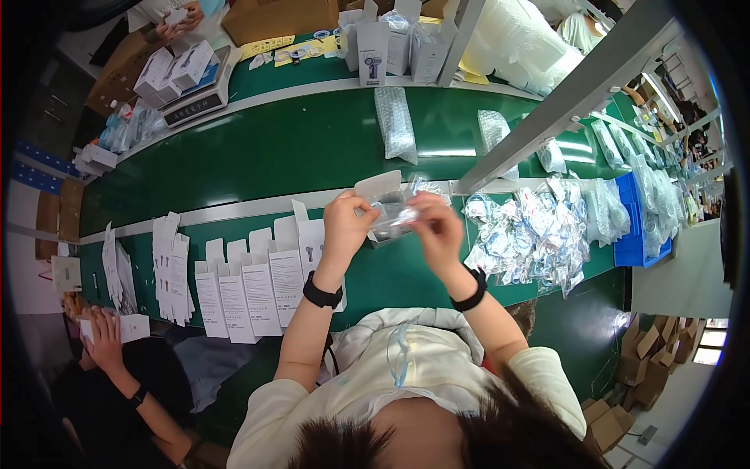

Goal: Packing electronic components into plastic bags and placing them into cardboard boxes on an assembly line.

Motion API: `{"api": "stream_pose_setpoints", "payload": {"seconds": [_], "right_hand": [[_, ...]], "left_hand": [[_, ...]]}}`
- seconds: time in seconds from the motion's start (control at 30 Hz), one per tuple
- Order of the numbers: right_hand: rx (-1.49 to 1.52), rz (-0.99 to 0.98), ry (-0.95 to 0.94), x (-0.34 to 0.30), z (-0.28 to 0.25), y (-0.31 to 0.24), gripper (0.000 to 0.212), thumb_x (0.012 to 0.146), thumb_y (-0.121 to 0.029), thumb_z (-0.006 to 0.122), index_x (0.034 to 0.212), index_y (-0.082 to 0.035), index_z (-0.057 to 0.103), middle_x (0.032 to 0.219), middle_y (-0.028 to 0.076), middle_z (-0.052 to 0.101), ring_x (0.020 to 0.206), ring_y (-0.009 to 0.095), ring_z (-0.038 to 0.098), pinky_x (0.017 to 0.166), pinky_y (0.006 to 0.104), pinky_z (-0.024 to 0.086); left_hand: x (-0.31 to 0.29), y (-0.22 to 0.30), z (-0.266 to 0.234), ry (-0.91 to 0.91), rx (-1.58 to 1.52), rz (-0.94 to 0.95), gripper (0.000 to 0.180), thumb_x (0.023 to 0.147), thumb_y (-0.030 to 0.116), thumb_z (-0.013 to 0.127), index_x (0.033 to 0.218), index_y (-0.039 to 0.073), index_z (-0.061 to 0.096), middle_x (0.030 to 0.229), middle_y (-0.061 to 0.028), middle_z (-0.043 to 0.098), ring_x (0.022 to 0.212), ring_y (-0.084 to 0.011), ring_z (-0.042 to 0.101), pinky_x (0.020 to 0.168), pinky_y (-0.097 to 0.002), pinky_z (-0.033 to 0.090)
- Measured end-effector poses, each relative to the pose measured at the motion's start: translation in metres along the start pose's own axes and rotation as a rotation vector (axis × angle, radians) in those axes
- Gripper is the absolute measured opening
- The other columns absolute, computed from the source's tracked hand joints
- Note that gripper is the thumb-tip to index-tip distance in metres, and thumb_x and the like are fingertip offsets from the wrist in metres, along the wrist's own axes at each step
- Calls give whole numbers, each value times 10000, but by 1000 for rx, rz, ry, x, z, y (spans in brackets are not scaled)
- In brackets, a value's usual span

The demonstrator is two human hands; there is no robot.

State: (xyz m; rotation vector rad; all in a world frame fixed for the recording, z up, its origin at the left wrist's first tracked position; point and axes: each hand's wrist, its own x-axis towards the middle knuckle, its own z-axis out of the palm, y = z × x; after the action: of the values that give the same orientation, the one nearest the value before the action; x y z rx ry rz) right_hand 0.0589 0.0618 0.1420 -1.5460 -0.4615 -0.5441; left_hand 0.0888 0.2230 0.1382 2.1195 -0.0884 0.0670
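An open white box (376, 184) stands in front of me at the bench's far edge, its flap raised. My left hand (345, 225) is at its left side, with thumb and fingers pinched on the box's near left edge. Over the opening lies a crinkled clear plastic bag (393, 213). My right hand (439, 231), slightly blurred, has its fingers closed on the bag's right side. What lies inside the box is mostly hidden. Several upright white boxes (254, 291) with raised flaps line up left of my left hand. A heap of small clear packets (531, 233) lies right of my right hand.
A grey metal post (558, 98) slants up at the right. Bubble-wrap pouches (396, 125) lie on the green belt (273, 141) beyond the bench. A blue bin (650, 256) stands far right. At the left, a co-worker's hand (103, 334) rests on a white box.
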Motion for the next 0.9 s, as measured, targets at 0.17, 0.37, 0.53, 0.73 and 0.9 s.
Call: {"api": "stream_pose_setpoints", "payload": {"seconds": [0.17,0.37,0.53,0.73,0.9], "right_hand": [[-682,-349,-331,-3,2,16,183,667,-92,692,797,-59,567,1093,49,510,957,258,518,931,442,332],[-697,-168,-591,-2,-25,5,444,564,-231,772,951,-93,602,1135,55,497,1128,254,398,1031,453,206],[-167,211,-182,-27,-25,52,652,592,-205,780,1161,-61,496,1210,94,458,1194,255,362,1042,403,210],[-22,551,-417,-19,-5,90,799,591,-105,755,1270,-29,341,1227,131,425,1168,249,396,979,352,315],[107,573,-225,70,74,109,679,614,-61,748,1205,-19,417,1204,127,456,1099,211,459,913,342,390]], "left_hand": [[0,-9,-2,17,-82,138,104,621,35,701,662,-8,616,657,-80,541,585,-199,533,524,-284,394],[-2,-8,1,4,-112,100,103,651,51,698,667,-2,611,726,-73,564,661,-200,571,566,-265,432],[-19,-15,-2,15,-358,-41,251,654,78,703,844,-23,574,958,-122,550,793,-269,582,670,-350,478],[-46,-63,-28,283,393,48,699,656,177,734,1229,43,357,1263,-220,300,1208,-373,267,939,-469,316],[-65,-68,-26,-55,772,-263,768,634,229,745,1265,51,345,1234,-265,288,1219,-419,193,958,-535,225]]}}
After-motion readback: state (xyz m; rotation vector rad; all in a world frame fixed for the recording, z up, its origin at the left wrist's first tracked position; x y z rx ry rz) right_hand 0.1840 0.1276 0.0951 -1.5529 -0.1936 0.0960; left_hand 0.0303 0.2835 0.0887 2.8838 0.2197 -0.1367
